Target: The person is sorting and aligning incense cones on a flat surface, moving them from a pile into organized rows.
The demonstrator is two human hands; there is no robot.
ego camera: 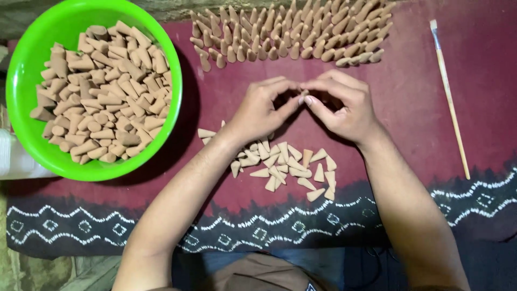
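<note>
Hands meet fingertip to fingertip over a maroon cloth (474, 81) with a dark patterned border: left hand (258, 110) and right hand (344, 105), each grip pinched narrow; what they pinch is hidden. One green bowl (21, 81) holds many tan cones (102, 91). Roughly twenty-five loose cones (291, 167) lie below the hands, dozens of standing cones (291, 32) above, one brush (449, 102) right.

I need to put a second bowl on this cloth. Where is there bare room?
Bare cloth lies between the right hand and the brush, and right of the brush. The patterned border below the green bowl is free. Crowded: the cone rows up top and the loose cones under the hands.
</note>
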